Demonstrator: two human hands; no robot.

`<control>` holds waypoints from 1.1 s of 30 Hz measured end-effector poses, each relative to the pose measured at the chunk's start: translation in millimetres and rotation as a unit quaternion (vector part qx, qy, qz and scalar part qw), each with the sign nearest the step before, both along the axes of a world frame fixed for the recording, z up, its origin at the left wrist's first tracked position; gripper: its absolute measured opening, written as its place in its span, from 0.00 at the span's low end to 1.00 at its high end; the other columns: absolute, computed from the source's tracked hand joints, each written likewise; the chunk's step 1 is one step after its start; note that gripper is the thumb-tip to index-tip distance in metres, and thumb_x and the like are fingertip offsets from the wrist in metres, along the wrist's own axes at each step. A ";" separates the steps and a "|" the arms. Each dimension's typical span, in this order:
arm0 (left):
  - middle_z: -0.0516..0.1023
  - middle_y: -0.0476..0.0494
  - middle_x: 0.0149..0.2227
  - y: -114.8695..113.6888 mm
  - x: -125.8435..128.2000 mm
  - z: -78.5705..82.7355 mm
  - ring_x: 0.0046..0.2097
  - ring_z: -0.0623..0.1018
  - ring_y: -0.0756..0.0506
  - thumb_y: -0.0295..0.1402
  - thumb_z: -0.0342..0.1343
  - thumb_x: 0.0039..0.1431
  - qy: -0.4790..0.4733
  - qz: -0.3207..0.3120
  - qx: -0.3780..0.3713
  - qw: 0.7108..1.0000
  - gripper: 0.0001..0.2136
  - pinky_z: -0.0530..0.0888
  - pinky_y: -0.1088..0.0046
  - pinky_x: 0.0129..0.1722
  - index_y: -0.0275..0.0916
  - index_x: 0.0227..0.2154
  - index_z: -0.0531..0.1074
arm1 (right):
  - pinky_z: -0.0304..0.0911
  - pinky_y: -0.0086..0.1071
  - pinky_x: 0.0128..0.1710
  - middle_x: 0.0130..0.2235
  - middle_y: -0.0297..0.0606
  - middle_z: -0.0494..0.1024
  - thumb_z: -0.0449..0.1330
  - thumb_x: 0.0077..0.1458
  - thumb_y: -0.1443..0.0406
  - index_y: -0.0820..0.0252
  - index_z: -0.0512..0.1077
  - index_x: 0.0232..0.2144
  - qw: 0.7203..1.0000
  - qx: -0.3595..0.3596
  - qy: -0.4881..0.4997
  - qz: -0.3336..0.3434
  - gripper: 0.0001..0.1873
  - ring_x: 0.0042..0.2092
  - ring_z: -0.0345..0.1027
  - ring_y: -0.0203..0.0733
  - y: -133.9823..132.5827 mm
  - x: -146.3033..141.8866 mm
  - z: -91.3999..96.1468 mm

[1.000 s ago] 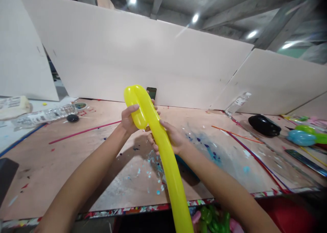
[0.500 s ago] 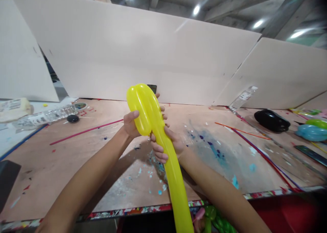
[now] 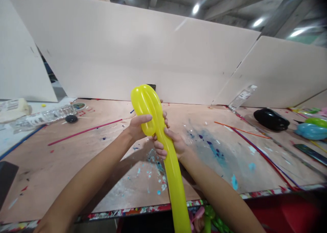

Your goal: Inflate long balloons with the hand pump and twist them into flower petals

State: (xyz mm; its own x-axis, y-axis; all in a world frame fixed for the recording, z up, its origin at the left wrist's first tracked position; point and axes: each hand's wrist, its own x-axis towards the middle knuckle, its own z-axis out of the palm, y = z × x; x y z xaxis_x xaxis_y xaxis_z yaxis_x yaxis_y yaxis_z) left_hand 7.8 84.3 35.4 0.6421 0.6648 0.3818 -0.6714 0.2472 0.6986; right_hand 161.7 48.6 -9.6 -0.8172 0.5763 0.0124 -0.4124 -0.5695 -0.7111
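A long yellow balloon runs from the bottom edge up to the middle of the head view, above the table. Its upper end is doubled over into a rounded loop lying against the long part. My left hand is wrapped around the folded loop, thumb across its front and the other fingers mostly hidden behind. Just below the fold, my right hand grips the long part, with fingertips showing on its left side and the thumb on top.
On the paint-stained table lie a pink uninflated balloon, orange and red strips and a phone. At right are a black balloon, a blue balloon and a plastic bottle. White panels stand behind.
My left hand has shifted slightly right and down along the loop, its thumb now further across it. The folded end has moved a little to the right.
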 end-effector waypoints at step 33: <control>0.69 0.45 0.35 -51.5 8.9 41.7 0.36 0.73 0.44 0.39 0.59 0.42 -0.026 0.061 -0.040 0.997 0.27 0.74 0.60 0.40 0.46 0.49 0.64 | 0.56 0.28 0.14 0.19 0.28 0.65 0.43 0.45 0.34 0.58 0.64 0.35 0.971 -0.010 0.201 0.129 0.37 0.15 0.55 0.33 -45.2 -14.8 9.5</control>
State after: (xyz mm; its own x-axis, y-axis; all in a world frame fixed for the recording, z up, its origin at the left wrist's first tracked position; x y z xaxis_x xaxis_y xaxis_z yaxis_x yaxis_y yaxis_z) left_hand 16.7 32.8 77.2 0.5356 0.7664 0.3546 -0.7348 0.2160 0.6430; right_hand 147.0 3.4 -0.1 -0.8655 0.3568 0.3517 -0.4967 -0.7028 -0.5092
